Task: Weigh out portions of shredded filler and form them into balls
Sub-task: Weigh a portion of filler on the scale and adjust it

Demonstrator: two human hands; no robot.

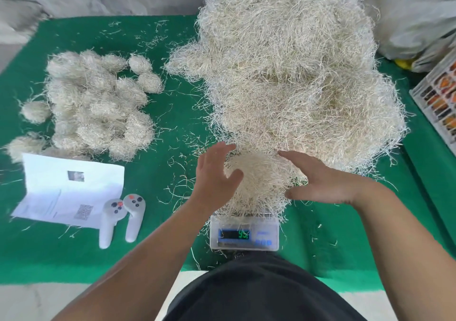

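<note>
A small portion of pale shredded filler (pixel 261 182) lies on the digital scale (pixel 244 233), whose green display is lit. My left hand (pixel 216 172) hovers at the portion's left side, fingers spread. On the portion's right side my right hand (pixel 318 180) is spread open too. Neither hand grips anything. A big heap of loose filler (pixel 291 69) rises just behind the scale. Several finished filler balls (pixel 98 103) are piled at the left of the green table.
A white paper sheet (pixel 69 190) and two white handheld controllers (pixel 121 218) lie at the front left. Loose strands litter the green mat (pixel 172 98). A white crate (pixel 436 98) and a plastic bag (pixel 417 17) stand at the right edge.
</note>
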